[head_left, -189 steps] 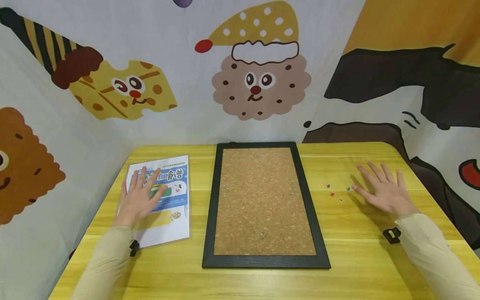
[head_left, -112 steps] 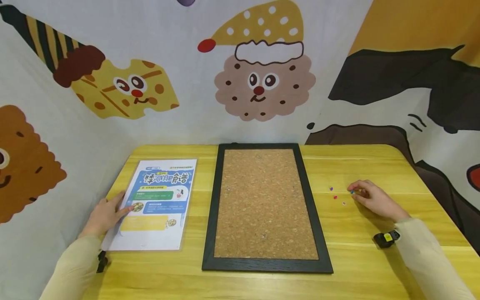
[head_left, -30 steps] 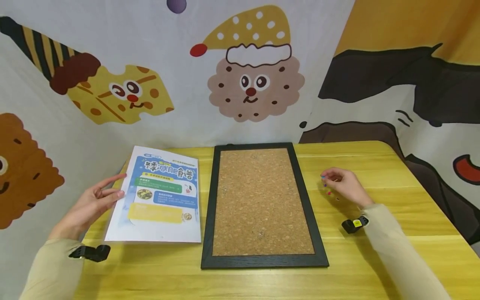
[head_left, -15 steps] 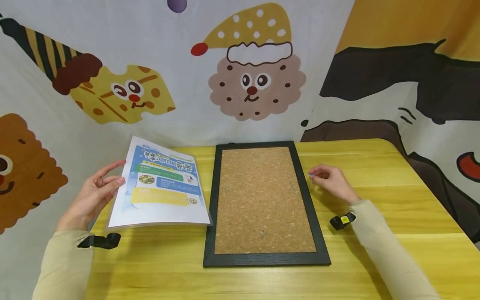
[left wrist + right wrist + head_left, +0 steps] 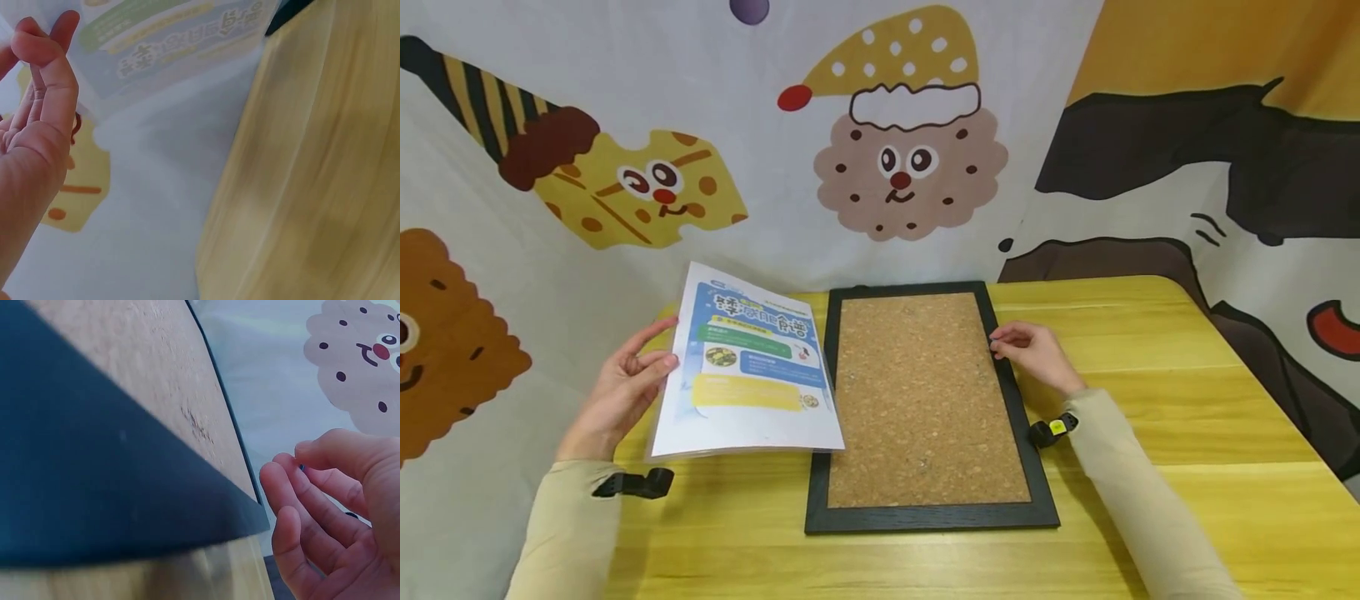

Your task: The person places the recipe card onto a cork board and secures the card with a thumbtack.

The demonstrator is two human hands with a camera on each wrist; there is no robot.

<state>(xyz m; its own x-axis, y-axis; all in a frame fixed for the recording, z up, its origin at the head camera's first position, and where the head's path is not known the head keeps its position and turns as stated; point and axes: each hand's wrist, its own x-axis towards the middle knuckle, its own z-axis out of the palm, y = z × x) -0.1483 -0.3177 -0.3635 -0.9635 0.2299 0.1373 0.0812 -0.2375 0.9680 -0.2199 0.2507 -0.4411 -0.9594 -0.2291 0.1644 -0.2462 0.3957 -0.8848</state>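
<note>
My left hand (image 5: 619, 390) pinches the left edge of a laminated printed sheet (image 5: 748, 429) between thumb and fingers. The sheet is tilted above the table, and its lower right corner overlaps the cork board's left frame in the head view. The left wrist view shows the sheet's print (image 5: 187, 40) faintly from behind. At the right frame of the cork board (image 5: 928, 400), my right hand (image 5: 1036, 354) is raised with thumb and fingertips together. A speck of a blue pushpin (image 5: 302, 467) shows in that pinch; the rest of it is hidden by the fingers.
The black-framed board lies flat in the middle of the yellow wooden table (image 5: 1150, 400). A cloth with cartoon prints (image 5: 760, 183) hangs behind the table and along its left. Black wrist cameras sit on both sleeves.
My left hand has lifted the sheet off the table and moved it right, towards the board. My right hand picked up the blue pushpin and has moved left to the board's right frame.
</note>
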